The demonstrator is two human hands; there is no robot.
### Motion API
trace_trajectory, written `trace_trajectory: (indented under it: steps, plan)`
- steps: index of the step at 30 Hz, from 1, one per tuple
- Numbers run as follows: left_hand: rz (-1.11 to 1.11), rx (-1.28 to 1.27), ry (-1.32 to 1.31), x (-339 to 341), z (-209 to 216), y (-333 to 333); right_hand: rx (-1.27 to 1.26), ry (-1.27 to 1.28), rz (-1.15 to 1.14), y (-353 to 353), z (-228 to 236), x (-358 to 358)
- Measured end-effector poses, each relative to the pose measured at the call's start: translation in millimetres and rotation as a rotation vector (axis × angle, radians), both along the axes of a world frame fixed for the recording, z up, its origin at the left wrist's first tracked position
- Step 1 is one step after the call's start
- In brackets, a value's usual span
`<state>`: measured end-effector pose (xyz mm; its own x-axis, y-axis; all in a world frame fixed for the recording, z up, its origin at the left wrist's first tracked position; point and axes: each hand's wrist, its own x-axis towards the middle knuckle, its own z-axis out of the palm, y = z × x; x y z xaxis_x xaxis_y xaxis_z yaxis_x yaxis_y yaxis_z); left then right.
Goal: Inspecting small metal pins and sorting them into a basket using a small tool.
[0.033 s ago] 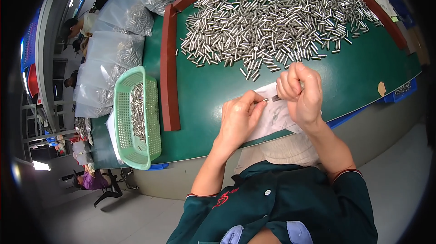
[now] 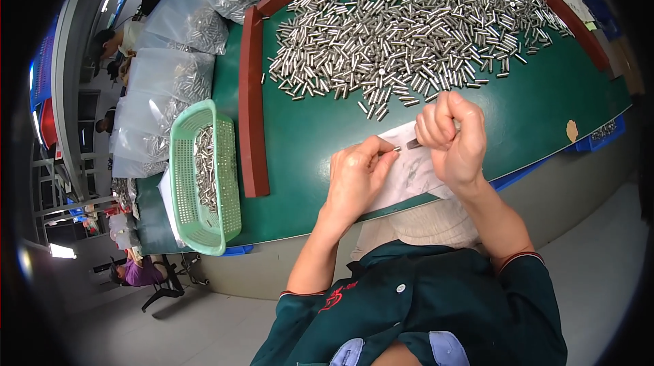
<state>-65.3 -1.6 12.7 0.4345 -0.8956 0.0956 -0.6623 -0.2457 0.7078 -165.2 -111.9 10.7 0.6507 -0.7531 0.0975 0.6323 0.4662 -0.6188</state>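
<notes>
Between the thumb and forefinger of my left hand (image 2: pixel 355 177) is a small silver metal pin (image 2: pixel 397 149), its end poking out. My right hand (image 2: pixel 455 140) is a fist round a small tool with a flat dark tip (image 2: pixel 413 144); its handle is hidden in the fingers. That tip points at the pin with a small gap between them. Both hands are over a white sheet with grey smudges (image 2: pixel 407 177) at the table's near edge. Just beyond them spreads a large heap of similar metal pins (image 2: pixel 409 39).
Red-brown rails (image 2: pixel 253 121) border the heap on the green table (image 2: pixel 300 141). Left of them stands a light green basket (image 2: pixel 231 219) holding pins. Clear plastic bags (image 2: pixel 163 83) of pins line the far left. A blue tray (image 2: pixel 603 136) sits at the right edge. Other people are at left.
The flat tip in my right hand has shifted very slightly up and left, showing more. My left hand still pinches the pin, nearly unmoved.
</notes>
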Motion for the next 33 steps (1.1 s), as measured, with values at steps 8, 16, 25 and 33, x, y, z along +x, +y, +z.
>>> trace_trajectory:
  steps: [8,16,25,33]
  plan:
    - [0.065,0.041,0.012,-3.6,-1.3,-0.1,0.038,-0.017,0.034,0.3,-1.5,0.3]
    - [0.081,0.056,0.021,-4.0,-1.5,0.3,0.031,-0.006,0.046,1.3,-2.6,2.3]
    - [0.080,0.034,0.027,-3.9,-2.0,-0.1,0.030,0.019,0.065,1.3,-1.6,3.4]
    - [0.075,0.033,0.017,-4.4,-0.7,0.1,0.015,0.016,0.060,2.5,-1.5,4.0]
